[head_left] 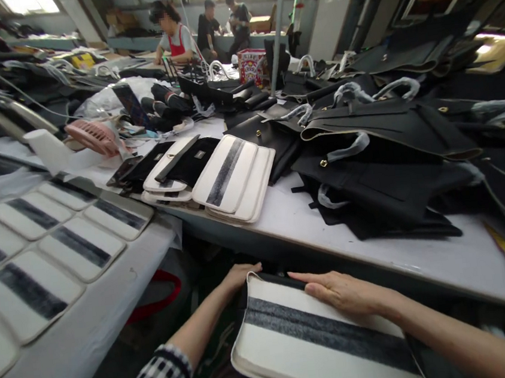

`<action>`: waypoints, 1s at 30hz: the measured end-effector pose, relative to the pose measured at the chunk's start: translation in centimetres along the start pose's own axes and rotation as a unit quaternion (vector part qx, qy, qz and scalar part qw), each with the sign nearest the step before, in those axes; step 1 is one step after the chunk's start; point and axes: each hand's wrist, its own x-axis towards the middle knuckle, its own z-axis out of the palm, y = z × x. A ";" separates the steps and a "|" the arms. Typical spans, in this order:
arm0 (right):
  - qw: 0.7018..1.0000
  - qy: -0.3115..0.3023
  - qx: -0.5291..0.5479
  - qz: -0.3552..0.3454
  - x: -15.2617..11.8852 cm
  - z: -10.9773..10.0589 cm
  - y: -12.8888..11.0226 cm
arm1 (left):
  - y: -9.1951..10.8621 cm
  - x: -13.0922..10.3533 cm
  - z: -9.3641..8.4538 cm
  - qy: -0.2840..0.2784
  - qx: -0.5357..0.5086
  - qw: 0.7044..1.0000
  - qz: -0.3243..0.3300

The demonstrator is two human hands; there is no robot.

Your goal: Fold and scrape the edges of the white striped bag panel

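A white panel (314,351) with a dark grey stripe across it lies low in front of me, below the table edge. My left hand (238,274) grips its far left corner. My right hand (342,291) rests flat on its far edge, fingers pointing left. A black piece shows under the panel's far edge.
A stack of similar white striped panels (233,179) sits on the white table (375,242). Several more lie in rows on the left table (38,259). Black leather bag pieces (390,168) pile at right. A pink fan (93,136) and people at work are farther back.
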 end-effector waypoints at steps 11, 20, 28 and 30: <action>0.992 0.054 0.050 0.107 -8.6 -2.0 5.0 | 8.4 -1.5 -1.0 -0.203 0.304 0.928 0.075; 0.997 0.054 -0.009 0.061 -2.5 -0.4 0.9 | 8.6 -1.1 0.2 -0.173 0.408 0.890 0.112; 0.964 0.257 0.057 0.024 -1.4 0.4 0.5 | 8.8 -5.5 4.7 -0.040 0.501 0.806 0.313; 0.919 0.378 0.101 0.054 -4.4 1.4 2.5 | 7.8 -7.4 6.8 -0.065 0.477 0.801 0.357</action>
